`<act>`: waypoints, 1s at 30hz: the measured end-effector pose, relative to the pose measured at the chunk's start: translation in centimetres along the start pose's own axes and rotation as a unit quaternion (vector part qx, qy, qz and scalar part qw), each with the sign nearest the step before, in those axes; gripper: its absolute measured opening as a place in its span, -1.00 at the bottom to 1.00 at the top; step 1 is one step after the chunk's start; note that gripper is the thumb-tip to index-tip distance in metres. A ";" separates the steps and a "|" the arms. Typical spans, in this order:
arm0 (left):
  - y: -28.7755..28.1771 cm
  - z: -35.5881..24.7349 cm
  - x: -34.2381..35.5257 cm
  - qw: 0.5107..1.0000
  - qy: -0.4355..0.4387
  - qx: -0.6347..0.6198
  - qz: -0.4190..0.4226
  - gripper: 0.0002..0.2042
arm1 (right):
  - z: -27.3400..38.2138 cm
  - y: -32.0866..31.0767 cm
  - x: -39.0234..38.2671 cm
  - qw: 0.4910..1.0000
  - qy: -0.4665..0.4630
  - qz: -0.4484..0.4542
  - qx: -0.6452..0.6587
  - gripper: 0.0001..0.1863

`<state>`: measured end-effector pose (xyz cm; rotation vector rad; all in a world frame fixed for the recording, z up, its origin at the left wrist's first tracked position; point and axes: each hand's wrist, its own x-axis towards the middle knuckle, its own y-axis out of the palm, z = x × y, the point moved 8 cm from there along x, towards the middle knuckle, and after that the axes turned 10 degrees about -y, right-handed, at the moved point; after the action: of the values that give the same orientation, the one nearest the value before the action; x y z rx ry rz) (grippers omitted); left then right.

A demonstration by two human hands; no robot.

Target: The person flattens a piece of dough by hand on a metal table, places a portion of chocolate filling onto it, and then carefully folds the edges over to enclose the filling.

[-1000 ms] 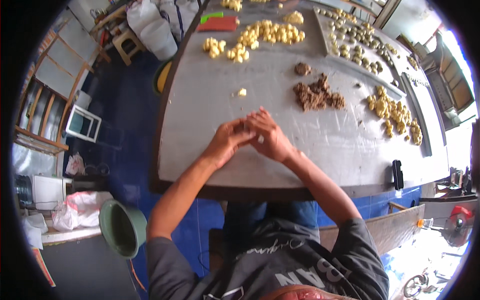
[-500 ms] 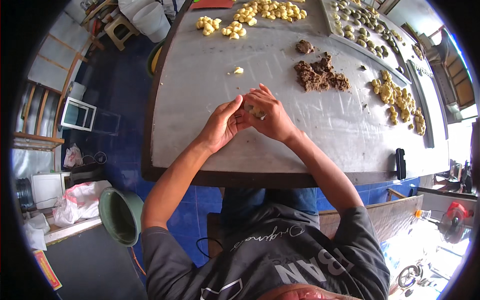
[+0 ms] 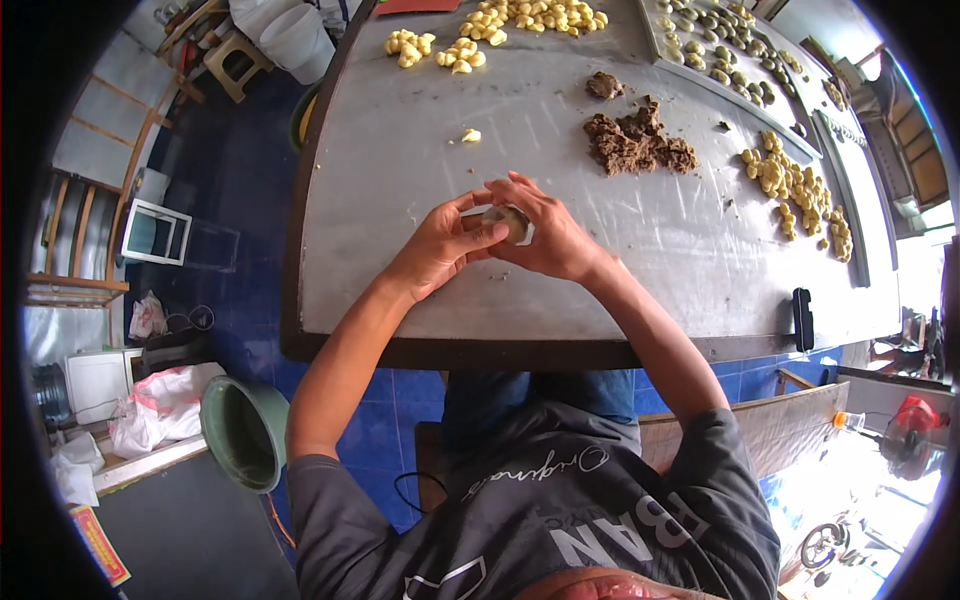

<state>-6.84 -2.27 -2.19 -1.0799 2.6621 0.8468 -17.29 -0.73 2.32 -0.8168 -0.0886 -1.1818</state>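
Observation:
My left hand [image 3: 444, 245] and my right hand [image 3: 535, 230] meet above the metal table [image 3: 400, 160], fingers curled round a small brownish lump [image 3: 514, 222], partly hidden, with a pale or clear edge I cannot make out. Just beyond them lies a small pale yellow piece [image 3: 472, 136]. A crumbly brown mass [image 3: 637, 145] and a smaller brown lump [image 3: 604, 86] sit to the upper right. Heaps of yellow dough pieces rest at the back [image 3: 545, 17] and along the right [image 3: 785, 180].
A tray [image 3: 655, 45] with rows of pale and greenish balls stands at the back right. A black object [image 3: 802, 320] lies by the near right edge. Left of the table are a green tub [image 3: 240, 440], a stool [image 3: 235, 70], buckets [image 3: 300, 45] and sacks [image 3: 150, 420].
Since a second ago my hands have risen in the picture as the view shifted over the table. My left thumb has folded down across the front of the lump.

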 end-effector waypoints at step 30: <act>1.0 0.7 -0.3 0.997 -0.033 0.046 0.044 -0.70 | -0.4 1.5 -0.3 0.996 -0.057 0.063 0.008 -0.39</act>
<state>-7.34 -1.14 -2.23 -0.9043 2.6813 0.7539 -16.27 -0.52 1.06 -0.8632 -0.1380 -1.0136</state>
